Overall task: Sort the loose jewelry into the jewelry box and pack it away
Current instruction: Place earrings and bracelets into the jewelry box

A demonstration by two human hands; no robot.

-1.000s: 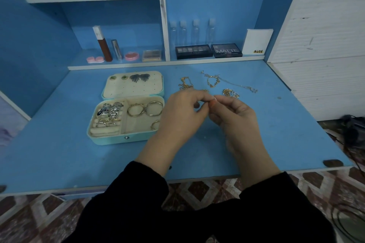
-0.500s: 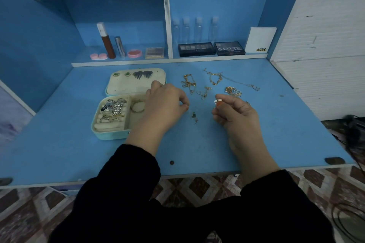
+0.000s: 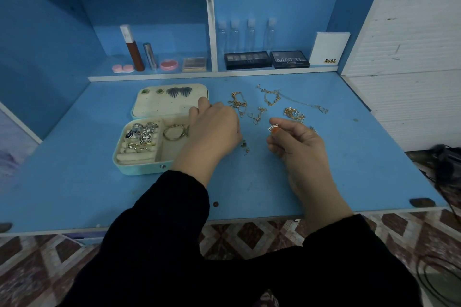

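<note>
Jewelry box (image 3: 139,167) open on the left of the desk (image 3: 74,169), with lid (image 3: 159,107) flat behind it, rings (image 3: 142,134) in the left compartment and gold hoops (image 3: 174,132) in the right one. Next, left grip (image 3: 214,129) over the box's right side, fingers curled at the lid's near edge, with no telling whether holding anything. Further right, gold chains (image 3: 238,103) loose on the desk beyond a small dark piece (image 3: 244,144), then right grip (image 3: 296,142) pinching a small silver piece (image 3: 273,128) above the desk.

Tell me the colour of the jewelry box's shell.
Mint green; the jewelry box shows best in head view.
</note>
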